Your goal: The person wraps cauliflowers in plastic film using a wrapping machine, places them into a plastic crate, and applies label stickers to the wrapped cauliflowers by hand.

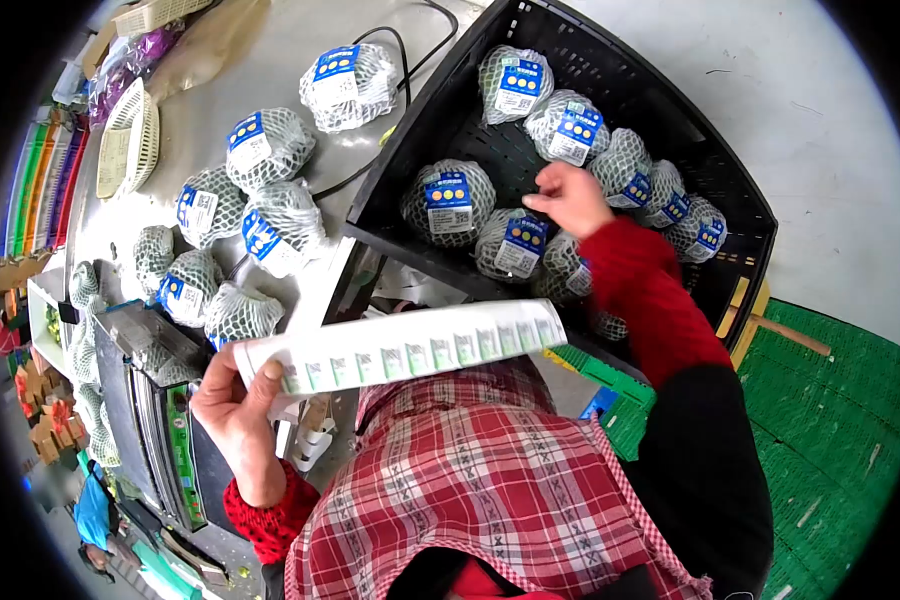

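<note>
My left hand [238,412] grips one end of a long white strip of labels [410,346], thumb on top. A row of small green-and-grey printed stickers runs along the strip. My right hand [572,200] is over the black plastic crate [660,75], thumb and fingertips pinched together; whether a sticker is between them is too small to tell. Just below its fingertips lies a net-wrapped pack [511,244] with a blue-and-white tag. Another netted pack [448,203] lies to its left. Several more line the crate's far and right sides, partly hidden by my sleeve.
Several netted packs [270,148] lie on the metal table [260,60] left of the crate. A black machine [155,420] stands at lower left. A black cable [345,183] runs beside the crate, and a white basket [130,140] stands farther left. Green slatted flooring [820,440] lies at right.
</note>
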The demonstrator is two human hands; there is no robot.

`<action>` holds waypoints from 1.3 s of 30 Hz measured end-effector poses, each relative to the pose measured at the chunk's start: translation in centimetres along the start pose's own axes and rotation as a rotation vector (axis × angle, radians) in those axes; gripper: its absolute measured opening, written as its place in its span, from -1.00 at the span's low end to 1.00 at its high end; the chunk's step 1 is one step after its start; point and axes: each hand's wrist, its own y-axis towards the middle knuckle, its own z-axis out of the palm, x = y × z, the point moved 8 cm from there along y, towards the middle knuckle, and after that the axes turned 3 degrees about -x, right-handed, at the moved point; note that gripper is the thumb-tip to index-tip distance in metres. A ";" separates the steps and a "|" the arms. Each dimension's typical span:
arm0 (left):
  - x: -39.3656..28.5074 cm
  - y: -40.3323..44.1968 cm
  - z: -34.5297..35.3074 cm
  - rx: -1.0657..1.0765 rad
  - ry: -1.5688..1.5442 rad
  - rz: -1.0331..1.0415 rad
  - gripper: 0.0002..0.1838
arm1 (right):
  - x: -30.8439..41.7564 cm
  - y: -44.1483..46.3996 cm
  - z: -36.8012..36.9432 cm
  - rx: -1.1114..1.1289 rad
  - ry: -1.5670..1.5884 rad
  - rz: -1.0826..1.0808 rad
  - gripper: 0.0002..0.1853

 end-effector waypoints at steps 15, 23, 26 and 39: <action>3.1 1.4 0.7 0.052 -0.137 -0.021 -0.72 | 9.4 -14.9 -2.6 0.030 0.937 0.282 -0.79; 0.9 1.3 2.2 0.270 0.019 0.130 -0.73 | 9.4 -15.6 -3.3 0.209 0.746 0.239 -0.83; 0.8 1.4 1.3 0.138 0.004 0.133 -0.77 | 9.7 -16.5 -2.8 0.251 0.766 0.237 -0.90; -0.4 0.7 3.5 0.113 0.087 0.018 -0.82 | 14.8 -15.4 -3.9 0.265 0.133 -0.341 -0.59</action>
